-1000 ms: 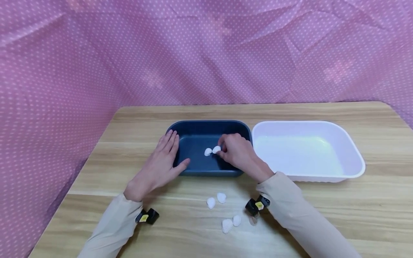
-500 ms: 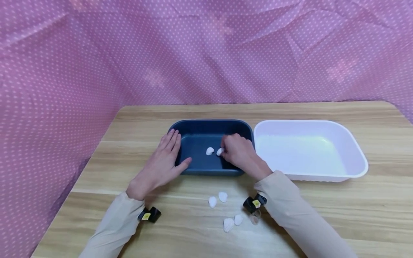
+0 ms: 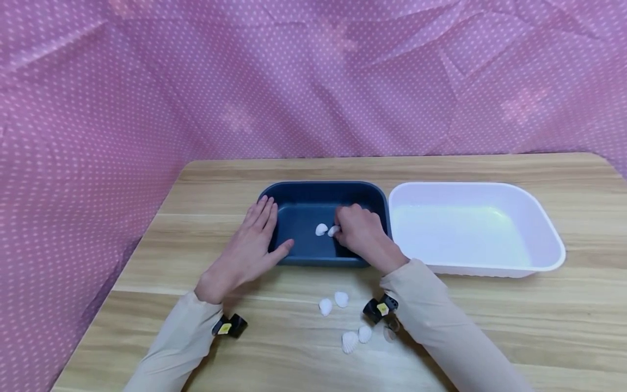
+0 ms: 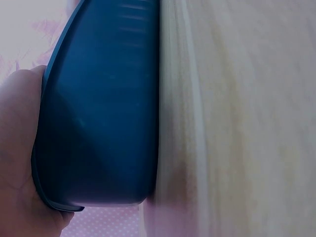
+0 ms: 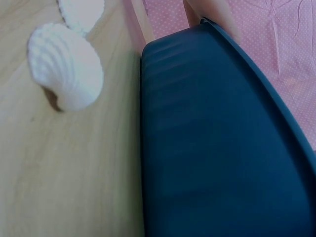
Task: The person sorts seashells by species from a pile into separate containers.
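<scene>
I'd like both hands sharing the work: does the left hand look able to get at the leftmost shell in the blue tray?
Probably yes: the left hand rests at the left end of the blue tray, with nothing visible between it and the leftmost shell, though the right hand is near.

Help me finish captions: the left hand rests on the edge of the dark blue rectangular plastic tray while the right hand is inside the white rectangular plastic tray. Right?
Not quite: the head view shows the right hand inside the dark blue tray, not the white tray. The left hand is as you say.
</scene>
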A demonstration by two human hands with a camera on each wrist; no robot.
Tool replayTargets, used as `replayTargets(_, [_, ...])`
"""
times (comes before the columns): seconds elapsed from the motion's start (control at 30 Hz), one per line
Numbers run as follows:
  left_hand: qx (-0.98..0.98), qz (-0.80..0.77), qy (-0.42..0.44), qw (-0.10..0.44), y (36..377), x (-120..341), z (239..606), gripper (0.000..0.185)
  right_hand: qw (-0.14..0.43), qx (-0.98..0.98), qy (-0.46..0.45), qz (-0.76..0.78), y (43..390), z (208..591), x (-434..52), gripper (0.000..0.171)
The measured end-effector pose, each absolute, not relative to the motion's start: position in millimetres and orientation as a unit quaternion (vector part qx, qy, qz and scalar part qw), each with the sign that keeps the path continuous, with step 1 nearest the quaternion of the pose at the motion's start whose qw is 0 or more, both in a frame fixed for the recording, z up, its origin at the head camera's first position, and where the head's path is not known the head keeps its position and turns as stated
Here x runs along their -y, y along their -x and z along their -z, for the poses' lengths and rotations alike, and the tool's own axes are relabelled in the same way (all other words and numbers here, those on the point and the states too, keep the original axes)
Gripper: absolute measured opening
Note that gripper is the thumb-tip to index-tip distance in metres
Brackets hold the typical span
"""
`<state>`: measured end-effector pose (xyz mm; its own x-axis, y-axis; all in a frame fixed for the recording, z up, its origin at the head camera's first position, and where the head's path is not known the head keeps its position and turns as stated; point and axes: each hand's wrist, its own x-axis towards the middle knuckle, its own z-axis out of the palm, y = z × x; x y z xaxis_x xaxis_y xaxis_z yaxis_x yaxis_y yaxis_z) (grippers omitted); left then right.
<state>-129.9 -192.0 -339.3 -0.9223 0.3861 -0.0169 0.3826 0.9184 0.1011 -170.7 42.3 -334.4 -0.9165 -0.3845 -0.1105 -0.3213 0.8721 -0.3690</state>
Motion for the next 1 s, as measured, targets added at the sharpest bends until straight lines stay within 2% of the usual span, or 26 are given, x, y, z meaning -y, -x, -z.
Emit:
replayTargets(0.63, [-0.978, -0.059, -0.2, 0.019, 130.3, 190.0, 342.6, 0.087, 0.087, -0.964, 0.183, 0.174, 169.4, 337.1, -44.0, 0.017])
replayTargets(0.77, [-0.978, -0.062, -0.199, 0.015, 130.4, 192.2, 343.8, 0.087, 0.052, -0.964, 0.191, 0.18, 164.0, 332.2, -45.2, 0.022])
replayTargets(1.0, [-0.977, -0.061, -0.205, 0.007, 130.1, 194.0, 342.9, 0.087, -0.067, -0.953, 0.249, 0.157, 132.3, 308.0, -54.6, 0.02])
